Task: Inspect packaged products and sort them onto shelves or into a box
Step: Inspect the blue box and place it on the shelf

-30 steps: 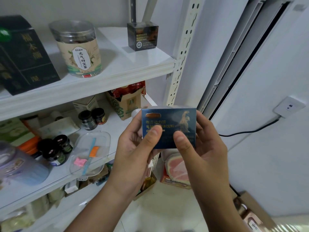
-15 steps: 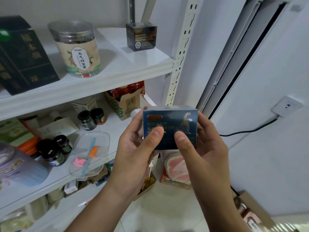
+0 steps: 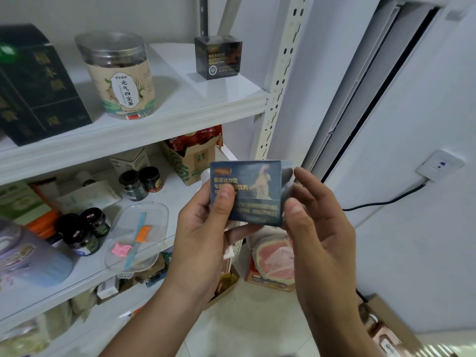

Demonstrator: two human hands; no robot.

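A small dark blue box (image 3: 253,193) with gold lettering and a horse picture is held up in front of the white shelving, its printed face toward me. My left hand (image 3: 206,228) grips its left side, thumb on the front face. My right hand (image 3: 316,222) pinches its right side, thumb at the lower right corner and fingers behind. A similar black box (image 3: 218,57) stands at the right end of the upper shelf (image 3: 180,112).
The upper shelf also carries a clear tea jar (image 3: 121,76) and a tall dark carton (image 3: 31,83). The middle shelf holds small dark jars (image 3: 140,182), a clear lidded container (image 3: 136,235) and a cardboard box (image 3: 193,161). Packages (image 3: 273,261) sit on the floor; a cardboard carton (image 3: 391,328) is at the lower right.
The blue box has been turned in my hands: its top face showed half a second ago, and now the front face and the right side show. Both hands stay on it.
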